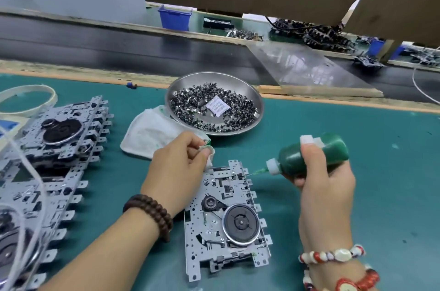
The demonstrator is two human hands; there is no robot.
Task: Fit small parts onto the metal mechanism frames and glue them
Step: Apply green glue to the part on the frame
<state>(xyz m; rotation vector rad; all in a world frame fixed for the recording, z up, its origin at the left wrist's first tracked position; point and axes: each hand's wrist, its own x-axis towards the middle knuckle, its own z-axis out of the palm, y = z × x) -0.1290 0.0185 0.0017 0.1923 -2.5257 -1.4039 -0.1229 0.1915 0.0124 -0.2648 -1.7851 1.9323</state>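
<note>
Metal mechanism frame [227,221] lies flat on green desk [357,207], between the two hands. Left hand [177,166] curled, thumb and forefinger pinching a white cloth scrap [209,159] at frame's far left corner. Right hand [326,186] clamped round green glue bottle [309,155], nozzle tip at frame's far right edge. Stacked frames [54,147] at left. Beyond: white rag [152,133], steel bowl [258,112] of small parts [190,107].

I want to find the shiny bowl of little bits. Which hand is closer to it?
The left hand. It sits just in front of the steel bowl, pinching a cloth beside the bowl's near rim. The right hand is farther off to the right, gripping the green glue bottle.
</note>
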